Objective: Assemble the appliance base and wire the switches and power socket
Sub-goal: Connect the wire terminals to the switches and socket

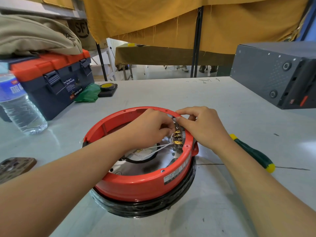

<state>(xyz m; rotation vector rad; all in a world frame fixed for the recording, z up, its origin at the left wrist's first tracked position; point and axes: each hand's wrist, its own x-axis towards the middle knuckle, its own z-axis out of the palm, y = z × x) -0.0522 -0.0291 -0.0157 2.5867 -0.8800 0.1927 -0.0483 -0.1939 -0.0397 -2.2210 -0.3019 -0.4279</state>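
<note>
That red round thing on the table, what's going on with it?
A person is wiring up the red appliance base, which sits open side up on the grey table. Both hands work at the far right inside of its rim: the left hand pinches at the white wires near the brass terminals, and the right hand steadies the part they plug into. A green-handled screwdriver lies unused to the right, and a toolbox stands at the back left.
</note>
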